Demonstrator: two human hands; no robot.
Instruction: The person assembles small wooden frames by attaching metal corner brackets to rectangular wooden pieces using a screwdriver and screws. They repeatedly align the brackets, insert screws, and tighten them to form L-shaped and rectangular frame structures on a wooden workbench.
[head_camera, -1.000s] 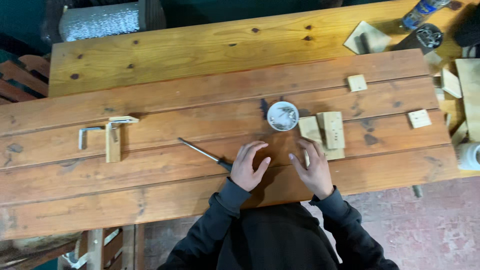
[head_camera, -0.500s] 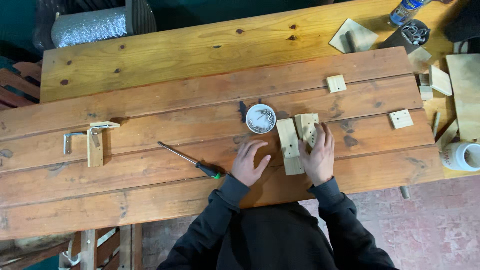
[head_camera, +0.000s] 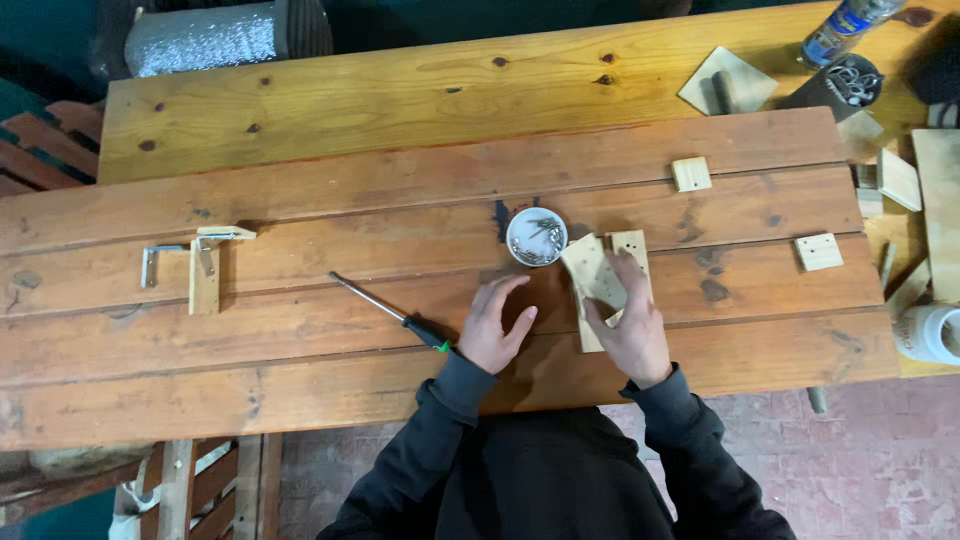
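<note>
Right hand (head_camera: 630, 325) rests on two pale wood blocks (head_camera: 603, 280) near the middle of the surface (head_camera: 300, 340), fingers spread over them, pressing or gripping; cannot tell if it has really closed on them. One block is tilted and overlaps the other, upright one. Left hand (head_camera: 495, 330) lies open on the planks just left of the blocks, palm down, holding nothing. Its wrist sits just beside the green-and-black handle of a screwdriver (head_camera: 395, 312), whose shaft points far-left.

Small white cup of screws (head_camera: 537, 237) stands just beyond the blocks, touching or nearly touching the tilted one.

Risks, judged from this layout:
- Tilted block shoved toward the far side could tip the cup and scatter screws across the planks and into the gaps between them.
- Blocks only stacked loose; uneven pressure could let the upper one slide off line.
- Left wrist or sleeve could nudge the screwdriver and roll it toward the near edge.

Elsewhere: wood piece with metal brackets (head_camera: 205, 270) at far left, well apart. Two small square blocks (head_camera: 691, 174) (head_camera: 818, 252) to the right. Clutter at the right end, including a jar of hardware (head_camera: 852, 82) and a white roll (head_camera: 930, 333) at the edge.
</note>
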